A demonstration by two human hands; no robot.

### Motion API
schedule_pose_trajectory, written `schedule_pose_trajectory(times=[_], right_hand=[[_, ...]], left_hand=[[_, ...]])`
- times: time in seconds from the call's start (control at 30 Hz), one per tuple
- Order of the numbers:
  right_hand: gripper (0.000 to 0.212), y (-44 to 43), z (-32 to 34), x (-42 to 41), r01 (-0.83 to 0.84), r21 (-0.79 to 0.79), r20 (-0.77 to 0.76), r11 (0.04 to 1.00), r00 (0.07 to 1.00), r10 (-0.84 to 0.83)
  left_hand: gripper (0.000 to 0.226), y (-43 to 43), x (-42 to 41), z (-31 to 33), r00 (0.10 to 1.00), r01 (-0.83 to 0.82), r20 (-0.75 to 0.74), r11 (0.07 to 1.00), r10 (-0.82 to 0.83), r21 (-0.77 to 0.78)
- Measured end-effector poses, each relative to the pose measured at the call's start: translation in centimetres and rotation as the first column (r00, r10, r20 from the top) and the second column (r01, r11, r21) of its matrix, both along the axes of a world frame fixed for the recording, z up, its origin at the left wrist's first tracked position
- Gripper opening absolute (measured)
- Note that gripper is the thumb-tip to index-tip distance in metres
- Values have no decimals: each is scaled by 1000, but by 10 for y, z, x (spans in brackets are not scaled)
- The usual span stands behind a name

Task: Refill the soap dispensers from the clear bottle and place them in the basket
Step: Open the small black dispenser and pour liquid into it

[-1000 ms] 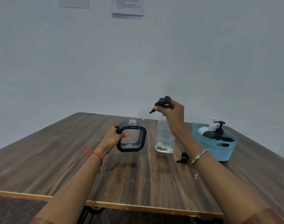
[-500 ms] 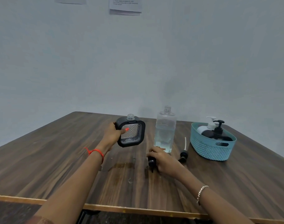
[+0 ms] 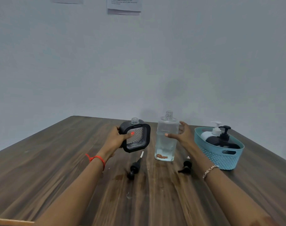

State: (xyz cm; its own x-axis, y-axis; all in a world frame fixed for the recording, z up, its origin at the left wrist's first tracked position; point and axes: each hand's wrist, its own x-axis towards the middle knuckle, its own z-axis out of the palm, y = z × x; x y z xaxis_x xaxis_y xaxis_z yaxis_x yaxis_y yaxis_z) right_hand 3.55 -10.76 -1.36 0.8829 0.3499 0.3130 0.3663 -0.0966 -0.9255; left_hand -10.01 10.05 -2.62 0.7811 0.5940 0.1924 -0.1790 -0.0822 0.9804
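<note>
In the head view, the left hand (image 3: 116, 138) grips a square black soap dispenser (image 3: 136, 137) by its left edge, with the thumb laid across its clear, patterned front. The dispenser is held tilted just above the wooden table (image 3: 57, 160), and its threaded neck is uncapped. Just to its right the clear bottle (image 3: 166, 141) stands upright on the table, also uncapped, roughly half full of clear liquid with a brown patch at the bottom. The right hand (image 3: 182, 136) is beside the bottle's right side with fingers spread and relaxed. The thumb reaches across the front and the fingers are towards the back, and it holds nothing. Whether it touches the bottle cannot be told. Two black pump heads lie on the table nearer the person. The left pump head (image 3: 135, 168) points its white tube away towards the dispenser, and the right pump head (image 3: 185, 167) lies partly behind the right forearm. Further right sits the teal basket (image 3: 220, 159), holding a white pump dispenser (image 3: 210, 132) and a black pump dispenser (image 3: 223, 141) side by side. Damp stains (image 3: 118, 176) mark the wood near the left pump head. A red thread (image 3: 96, 159) circles the left wrist and a bracelet (image 3: 210, 171) the right one. Sheets of paper (image 3: 124, 5) hang on the far wall.
</note>
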Motion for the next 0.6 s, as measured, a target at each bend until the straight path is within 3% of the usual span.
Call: schedule_pose_trajectory(times=[0.1,0.17,0.3,0.43,0.6], right_hand=[[63,5,0,5,-185,-25,-64,982,981,183],[52,8,-6,11,-155,5,-49,988,987,155],[63,11,-12,13,-53,-31,23,998,998,54],[53,12,-10,-3,83,-19,126,996,989,-80],[56,26,-3,-12,143,-67,269,987,956,-120]], left_hand=[[35,3,4,-1,999,23,-32,1000,-22,11],[39,4,8,-2,999,25,-42,1000,-25,12],[43,6,12,-5,998,25,-60,1000,-25,7],[43,4,12,-5,998,32,-51,999,-32,17],[50,2,8,-6,1000,-10,-13,995,11,99]])
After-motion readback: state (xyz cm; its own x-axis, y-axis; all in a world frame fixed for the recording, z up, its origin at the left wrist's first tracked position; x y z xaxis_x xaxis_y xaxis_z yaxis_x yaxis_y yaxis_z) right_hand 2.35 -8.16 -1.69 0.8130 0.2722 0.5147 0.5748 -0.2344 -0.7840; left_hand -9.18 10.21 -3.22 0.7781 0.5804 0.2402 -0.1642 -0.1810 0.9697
